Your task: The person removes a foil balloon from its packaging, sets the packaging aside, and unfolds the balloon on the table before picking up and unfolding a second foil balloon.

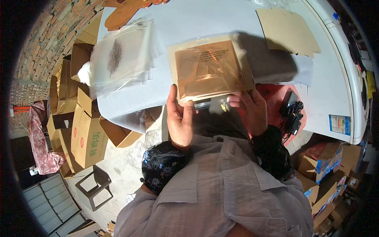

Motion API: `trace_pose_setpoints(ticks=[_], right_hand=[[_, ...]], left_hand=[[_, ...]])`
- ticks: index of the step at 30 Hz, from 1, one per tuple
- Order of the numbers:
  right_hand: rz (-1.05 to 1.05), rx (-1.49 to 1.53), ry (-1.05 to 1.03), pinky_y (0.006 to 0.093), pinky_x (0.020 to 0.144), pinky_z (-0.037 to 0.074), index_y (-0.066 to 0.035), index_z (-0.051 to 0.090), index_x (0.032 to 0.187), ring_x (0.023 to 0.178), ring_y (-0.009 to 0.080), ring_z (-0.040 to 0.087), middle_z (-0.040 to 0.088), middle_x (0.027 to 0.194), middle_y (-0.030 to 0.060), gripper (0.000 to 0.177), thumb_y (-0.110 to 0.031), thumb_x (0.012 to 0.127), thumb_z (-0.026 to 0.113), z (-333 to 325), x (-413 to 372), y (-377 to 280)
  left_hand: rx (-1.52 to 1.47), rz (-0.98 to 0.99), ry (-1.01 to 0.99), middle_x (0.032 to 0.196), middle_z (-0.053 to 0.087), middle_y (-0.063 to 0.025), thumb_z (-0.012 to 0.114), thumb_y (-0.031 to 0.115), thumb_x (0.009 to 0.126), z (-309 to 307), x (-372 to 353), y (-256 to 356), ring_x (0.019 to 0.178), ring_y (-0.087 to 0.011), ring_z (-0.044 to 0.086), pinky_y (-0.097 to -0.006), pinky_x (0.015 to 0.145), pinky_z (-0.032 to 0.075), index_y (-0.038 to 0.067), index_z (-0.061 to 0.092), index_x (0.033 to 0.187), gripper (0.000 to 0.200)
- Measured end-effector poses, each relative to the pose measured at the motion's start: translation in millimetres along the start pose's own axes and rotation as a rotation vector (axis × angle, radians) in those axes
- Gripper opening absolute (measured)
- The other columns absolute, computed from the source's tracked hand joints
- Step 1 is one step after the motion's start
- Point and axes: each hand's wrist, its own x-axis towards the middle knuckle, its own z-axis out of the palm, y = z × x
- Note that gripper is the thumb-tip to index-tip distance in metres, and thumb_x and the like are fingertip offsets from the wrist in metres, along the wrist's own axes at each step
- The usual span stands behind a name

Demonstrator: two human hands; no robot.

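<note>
A clear plastic bag (209, 73) with dark printed text holds a flat copper-coloured sheet against a pale beige card. It is at the near edge of the cloth-covered table. My left hand (181, 120) grips its lower left corner, thumb on top along the edge. At the lower right corner my right hand (254, 110) also holds it, fingers partly hidden by the bag. To the left lies a fanned stack of clear plastic bags (122, 57) with printed text. Several beige cards (288, 31) are piled at the right.
Copper-coloured pieces (122, 14) lie at the far left of the table (197, 19). Black adapters with cables (292, 114) rest on something red at the right. Cardboard boxes (90, 134) stand at the left near a small stool (94, 187); more boxes (327, 166) are at the right.
</note>
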Motion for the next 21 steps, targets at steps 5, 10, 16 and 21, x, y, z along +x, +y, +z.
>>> trace_pose_setpoints(ticks=[5, 10, 16, 21], right_hand=[[-0.021, -0.005, 0.073, 0.0315, 0.075, 0.059, 0.001, 0.058, 0.123, 0.085, 0.0216, 0.071, 0.070, 0.103, 0.0155, 0.031, -0.020, 0.101, 0.057, -0.3, 6.1, 9.6], [0.005, 0.022, 0.066, 0.0306, 0.074, 0.059, 0.002, 0.059, 0.118, 0.086, 0.0205, 0.071, 0.070, 0.103, 0.0153, 0.027, -0.020, 0.102, 0.055, -0.9, 8.8, 11.4], [-0.003, 0.056, -0.011, 0.0296, 0.077, 0.059, 0.002, 0.059, 0.120, 0.091, 0.0212, 0.071, 0.070, 0.107, 0.0136, 0.028, -0.017, 0.100, 0.058, 4.0, 9.8, 16.9], [0.084, 0.103, 0.067, 0.0316, 0.079, 0.059, 0.003, 0.061, 0.119, 0.095, 0.0250, 0.071, 0.069, 0.108, 0.0147, 0.033, -0.020, 0.096, 0.062, 19.2, 9.2, 10.9]], left_hand=[[0.041, 0.004, 0.007, 0.086, 0.058, -0.0003, 0.059, 0.010, 0.100, -1.0, 0.4, -0.6, 0.071, -0.0058, 0.053, -0.0210, 0.069, 0.049, -0.002, 0.027, 0.152, 0.062], [0.106, -0.017, 0.023, 0.078, 0.055, 0.0025, 0.062, 0.013, 0.099, -3.4, 0.6, -0.7, 0.067, -0.0045, 0.051, -0.0193, 0.065, 0.046, -0.002, 0.031, 0.150, 0.062], [0.185, 0.009, 0.028, 0.080, 0.055, 0.0023, 0.062, 0.012, 0.099, -4.4, 0.6, -2.7, 0.067, -0.0041, 0.050, -0.0189, 0.063, 0.046, -0.003, 0.032, 0.150, 0.061], [0.200, -0.038, 0.013, 0.087, 0.059, 0.0002, 0.060, 0.010, 0.100, -2.4, -1.1, 2.5, 0.069, -0.0040, 0.050, -0.0184, 0.065, 0.046, -0.002, 0.031, 0.149, 0.059]])
